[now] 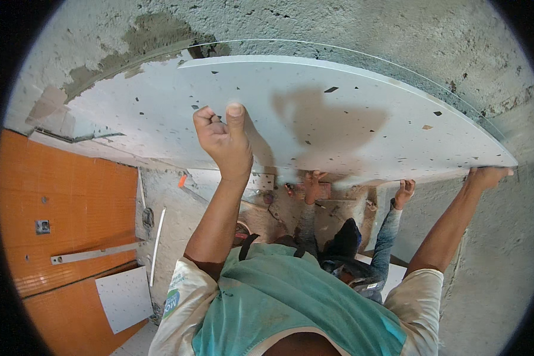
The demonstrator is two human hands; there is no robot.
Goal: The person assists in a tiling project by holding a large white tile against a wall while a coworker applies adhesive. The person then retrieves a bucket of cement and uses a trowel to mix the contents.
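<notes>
A large white tile with scattered dark and tan flecks spans the rough cement wall in front of me. My left hand is raised against or just before its face, left of the middle. The fingers are curled in and the thumb stands up, with nothing visible in the grip. At the tile's far right end, my right hand holds the lower corner. A co-worker's two hands reach up to the bottom edge, one in a grey-blue sleeve. Another flecked white tile adjoins on the left.
A thin pale line runs above the tile's top edge. Orange tiles cover the left side, with a metal straightedge and a white flecked tile there. An orange-ended tool lies below. The co-worker is close by.
</notes>
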